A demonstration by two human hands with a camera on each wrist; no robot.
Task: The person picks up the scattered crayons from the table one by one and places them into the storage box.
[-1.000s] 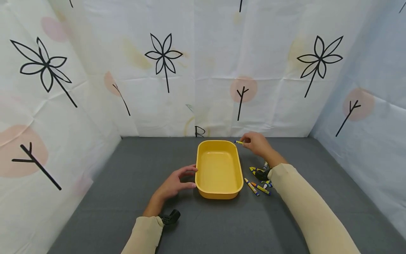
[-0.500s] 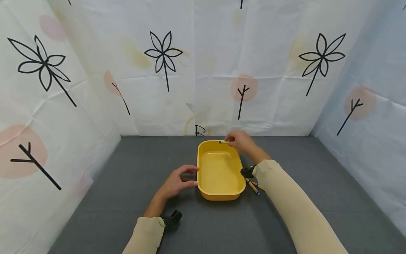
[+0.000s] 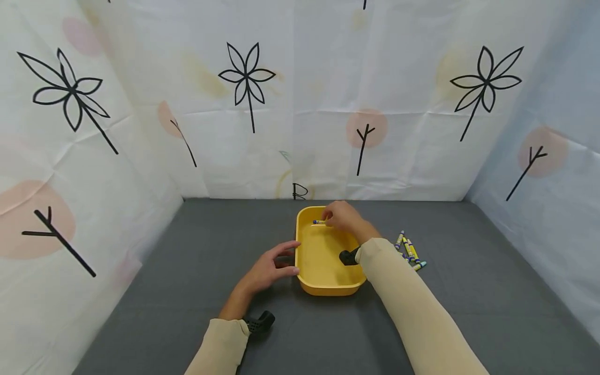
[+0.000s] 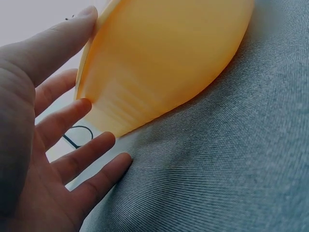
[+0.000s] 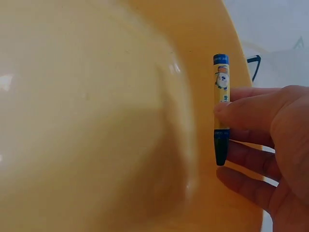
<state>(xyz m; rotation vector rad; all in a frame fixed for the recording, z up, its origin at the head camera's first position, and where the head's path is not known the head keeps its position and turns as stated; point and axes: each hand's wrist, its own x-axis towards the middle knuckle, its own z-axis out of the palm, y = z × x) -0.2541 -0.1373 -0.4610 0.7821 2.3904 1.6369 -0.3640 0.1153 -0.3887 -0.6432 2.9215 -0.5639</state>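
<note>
Grey fabric tabletop (image 3: 164, 291). Yellow rectangular plastic tub (image 3: 323, 260), left hand (image 3: 267, 268) steadying its wall, fingers relaxed and straight. Right hand (image 3: 344, 216) pinches a blue-and-yellow crayon (image 5: 221, 108) over the tub's far end, probably not touching bottom. Placing step; next, lower and release. Loose crayons (image 3: 409, 251) lie right.

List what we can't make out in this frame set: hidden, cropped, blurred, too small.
- Loose crayons, head view: partly hidden behind the right sleeve; count unclear.
- Blue crayon, right wrist view: label print too small to read; thumb covers part of the barrel.
- Right hand, head view: grip on the crayon too small to judge.
- Yellow tray, left wrist view: cropped by the top edge, interior unseen.
- Left hand, left wrist view: blurred, cut off at the frame edge.
</note>
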